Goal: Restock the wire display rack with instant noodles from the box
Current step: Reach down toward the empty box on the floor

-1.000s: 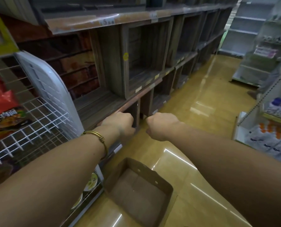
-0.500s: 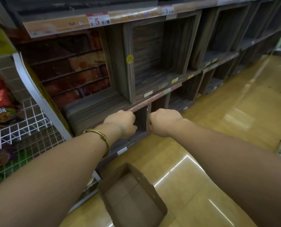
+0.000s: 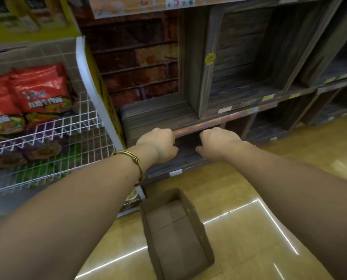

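Rack [image 3: 47, 128] swings further into view; left hand [image 3: 158, 144] and right hand [image 3: 217, 142] stay fisted, holding nothing.
Box [image 3: 174, 235] on the floor looks empty; noodles [image 3: 39, 91] sit in the rack, so restocking seems nearly done.

- The noodle packets [image 3: 41, 91] are printed bright red with white lettering; purple and green are seen lower down.
- The wire rack [image 3: 53, 128] is coated white, in a square grid.
- The box [image 3: 197, 235] is made of plain brown cardboard.
- The shelves [image 3: 239, 47] are finished in dark grey-brown wood grain.
- A red-brown brick pattern is printed on the back panel [image 3: 136, 63].
- The floor [image 3: 249, 199] is finished in glossy tan.
- The bracelet [image 3: 137, 162] is coloured gold.
- The round sticker [image 3: 210, 58] is coloured yellow.
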The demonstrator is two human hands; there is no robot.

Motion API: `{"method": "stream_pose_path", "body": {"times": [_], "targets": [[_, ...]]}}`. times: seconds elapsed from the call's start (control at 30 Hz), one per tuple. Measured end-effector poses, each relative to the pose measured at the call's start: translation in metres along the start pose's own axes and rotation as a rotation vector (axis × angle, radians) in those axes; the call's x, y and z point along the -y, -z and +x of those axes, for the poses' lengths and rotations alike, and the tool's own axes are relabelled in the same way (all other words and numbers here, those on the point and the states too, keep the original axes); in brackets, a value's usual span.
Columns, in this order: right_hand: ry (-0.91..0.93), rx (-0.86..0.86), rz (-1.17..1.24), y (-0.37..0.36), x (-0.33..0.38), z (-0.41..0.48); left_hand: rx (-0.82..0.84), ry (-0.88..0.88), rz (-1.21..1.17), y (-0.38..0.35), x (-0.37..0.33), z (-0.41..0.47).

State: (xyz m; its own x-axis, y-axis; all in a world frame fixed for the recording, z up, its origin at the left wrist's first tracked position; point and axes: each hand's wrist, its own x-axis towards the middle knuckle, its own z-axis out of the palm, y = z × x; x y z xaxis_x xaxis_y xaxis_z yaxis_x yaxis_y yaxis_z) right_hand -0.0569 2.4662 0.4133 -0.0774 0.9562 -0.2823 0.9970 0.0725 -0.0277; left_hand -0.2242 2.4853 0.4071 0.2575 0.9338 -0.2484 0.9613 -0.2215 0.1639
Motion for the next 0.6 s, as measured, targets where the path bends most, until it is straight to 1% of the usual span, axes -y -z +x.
{"method": "stream_pose_path", "body": {"times": [0.17, 0.33, 0.43, 0.6], "targets": [[0.005, 0.064, 0.022, -0.012, 0.027, 0.017, 0.036, 0.085, -0.107, -0.012, 0.045, 0.001], [-0.005, 0.066, 0.006, -0.017, 0.048, 0.031, 0.044, 0.125, -0.167, -0.021, 0.079, -0.002], [-0.004, 0.063, -0.002, -0.021, 0.058, 0.040, 0.052, 0.134, -0.182, -0.028, 0.093, 0.003], [0.008, 0.129, 0.009, -0.030, 0.063, 0.047, 0.108, 0.134, -0.193, -0.043, 0.100, 0.007]]}}
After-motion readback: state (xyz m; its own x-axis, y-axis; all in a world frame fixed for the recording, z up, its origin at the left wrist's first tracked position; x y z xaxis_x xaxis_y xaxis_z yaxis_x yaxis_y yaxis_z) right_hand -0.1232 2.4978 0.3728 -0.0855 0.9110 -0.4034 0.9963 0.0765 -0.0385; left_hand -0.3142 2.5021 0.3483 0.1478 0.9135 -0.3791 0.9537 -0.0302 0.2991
